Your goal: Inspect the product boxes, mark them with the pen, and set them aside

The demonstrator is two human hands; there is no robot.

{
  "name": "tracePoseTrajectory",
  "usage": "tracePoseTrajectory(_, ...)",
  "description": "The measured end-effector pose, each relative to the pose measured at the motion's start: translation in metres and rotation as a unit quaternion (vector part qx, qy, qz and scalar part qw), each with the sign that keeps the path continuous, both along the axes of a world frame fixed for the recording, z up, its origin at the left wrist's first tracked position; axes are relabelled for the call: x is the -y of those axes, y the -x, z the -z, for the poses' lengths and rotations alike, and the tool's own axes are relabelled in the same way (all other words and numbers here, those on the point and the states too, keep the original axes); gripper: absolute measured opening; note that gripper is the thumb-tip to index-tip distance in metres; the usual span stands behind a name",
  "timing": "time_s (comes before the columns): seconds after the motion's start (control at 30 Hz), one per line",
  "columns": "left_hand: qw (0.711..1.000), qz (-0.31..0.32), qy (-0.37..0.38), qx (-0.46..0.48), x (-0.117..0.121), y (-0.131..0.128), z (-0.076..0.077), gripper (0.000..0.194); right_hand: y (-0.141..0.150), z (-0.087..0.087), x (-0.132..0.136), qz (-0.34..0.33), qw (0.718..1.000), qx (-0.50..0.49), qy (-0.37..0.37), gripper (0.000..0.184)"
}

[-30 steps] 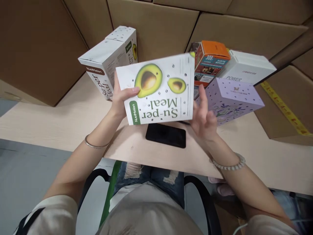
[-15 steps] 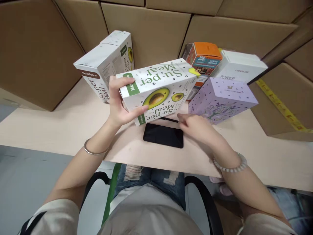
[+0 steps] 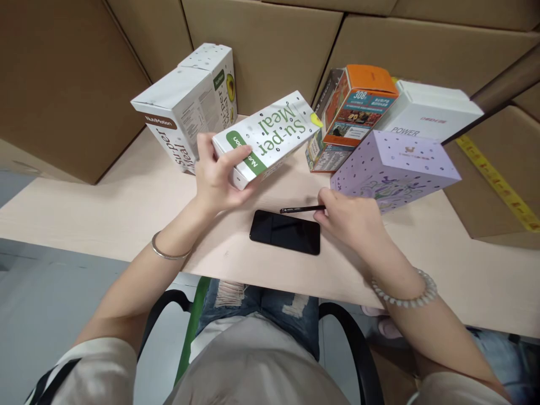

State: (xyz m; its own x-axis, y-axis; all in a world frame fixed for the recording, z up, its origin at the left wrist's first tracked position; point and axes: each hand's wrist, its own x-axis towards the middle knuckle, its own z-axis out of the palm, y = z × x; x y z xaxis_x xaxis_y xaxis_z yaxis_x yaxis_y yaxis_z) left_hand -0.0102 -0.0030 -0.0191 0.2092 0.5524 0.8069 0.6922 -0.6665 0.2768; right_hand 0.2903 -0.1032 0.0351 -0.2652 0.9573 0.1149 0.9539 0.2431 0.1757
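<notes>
My left hand (image 3: 221, 174) grips the near end of a white Su-per Meal box (image 3: 274, 126) with a green label, which tilts above the table with a narrow side facing up. Between the thumb and fingers of my right hand (image 3: 352, 219) is a slim black pen (image 3: 301, 209), held low over the tabletop and pointing left. Just in front of the pen a black phone (image 3: 286, 232) lies flat. My right hand is close to a lilac box (image 3: 392, 166) with a printed pattern.
More white NutriMotion boxes (image 3: 185, 95) stand at the left rear. An orange box (image 3: 358, 101) sits on another box, beside a white POWER box (image 3: 439, 109). Large cardboard cartons (image 3: 261, 50) wall the back of the wooden table (image 3: 126, 208). A dark pole (image 3: 493, 95) slants at right.
The Su-per Meal box has turned in my left hand from its broad face to a narrow side. My right hand came down from beside it and took hold of the pen.
</notes>
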Motion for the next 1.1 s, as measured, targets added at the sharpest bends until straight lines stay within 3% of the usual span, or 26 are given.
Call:
tracePoseTrajectory(0.1,1.000,0.004,-0.012,-0.027,0.004,-0.005,0.003,0.070,-0.005,0.001,0.002,-0.060,0.992,-0.105,-0.040,0.005)
tracePoseTrajectory(0.17,0.998,0.014,-0.038,-0.047,0.007,-0.010,0.004,0.072,-0.009,0.003,0.004,-0.135,0.966,-0.213,-0.064,0.005)
tracePoseTrajectory(0.3,0.995,0.026,-0.065,-0.066,0.011,-0.017,0.008,0.074,-0.009,0.007,0.010,-0.255,0.853,-0.437,-0.127,0.021)
tracePoseTrajectory(0.4,0.995,0.024,-0.064,-0.077,0.013,-0.021,0.011,0.078,0.002,0.003,0.009,-0.222,0.771,-0.580,-0.145,0.029)
tracePoseTrajectory(0.47,0.994,0.022,-0.070,-0.086,0.015,-0.024,0.012,0.080,0.014,-0.005,0.002,-0.196,0.745,-0.623,-0.138,0.028)
tracePoseTrajectory(0.6,0.992,0.022,-0.081,-0.090,0.020,-0.030,0.009,0.092,0.036,-0.023,-0.027,-0.174,0.764,-0.616,-0.081,0.039)
tracePoseTrajectory(0.73,0.993,0.019,-0.081,-0.088,0.022,-0.030,0.007,0.100,0.048,-0.026,-0.057,-0.220,0.740,-0.636,0.003,0.046)
tracePoseTrajectory(0.8,0.993,0.028,-0.070,-0.088,0.021,-0.027,0.007,0.101,0.050,-0.023,-0.065,-0.217,0.738,-0.639,0.010,0.047)
tracePoseTrajectory(0.93,0.993,0.027,-0.052,-0.098,0.021,-0.026,0.011,0.100,0.050,-0.017,-0.064,-0.197,0.765,-0.612,-0.034,0.040)
tracePoseTrajectory(1.1,0.996,0.051,-0.015,-0.077,0.023,-0.030,0.012,0.095,0.047,-0.015,-0.059,-0.172,0.819,-0.545,-0.051,0.028)
